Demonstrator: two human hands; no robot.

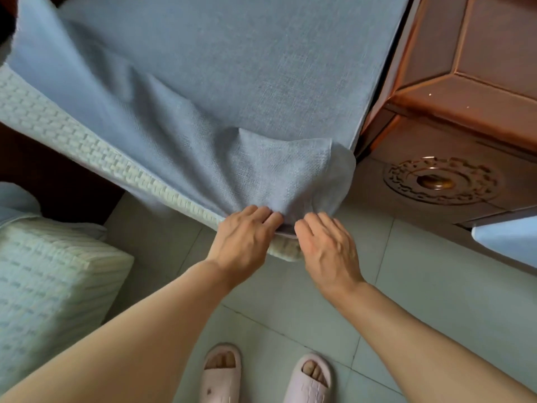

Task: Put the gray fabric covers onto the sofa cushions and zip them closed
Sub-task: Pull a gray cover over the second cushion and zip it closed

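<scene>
A large sofa cushion lies tilted in front of me, most of it inside a gray fabric cover (220, 82). Its pale woven side (87, 149) shows along the left edge, and a bare corner (286, 250) pokes out between my hands. The cover bunches in folds at that near corner. My left hand (244, 242) grips the cover's hem just left of the corner. My right hand (325, 248) pinches the cover's edge just right of it. The zipper is hidden under the fabric and my fingers.
A second pale woven cushion (49, 286) stands at the lower left. A carved reddish wooden sofa frame (450, 141) runs along the right, with another gray-covered piece (508, 239) at the far right edge. My slippered feet (267, 376) stand on light floor tiles (406, 301).
</scene>
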